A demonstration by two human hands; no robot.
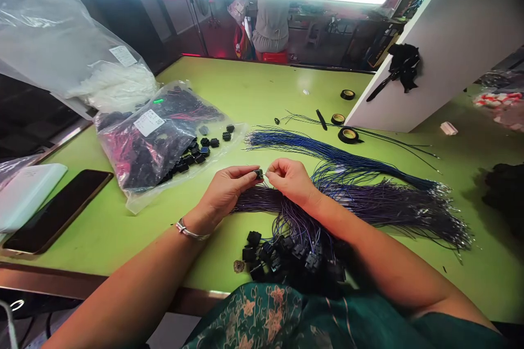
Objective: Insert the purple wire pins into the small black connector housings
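Observation:
My left hand (227, 188) pinches a small black connector housing (258, 174) between thumb and fingers. Close beside it on the right, my right hand (290, 179) has thumb and forefinger pressed together. What sits in that pinch is too small to make out. Beneath both hands lies a bundle of dark purple wires (262, 199). Nearer my body, several black connectors with wires attached (313, 260) are heaped at the table's front edge. A bundle of blue wires (303, 140) stretches across behind my right hand, and more dark wires with metal ends (409, 210) spread to the right.
A clear bag of black connectors (151, 147) lies open at left, some spilling out. A phone (57, 210) and a white box (33, 193) lie beside it. Rolls of black tape (347, 134) stand near a white panel (426, 65). Farther back is a person (271, 24).

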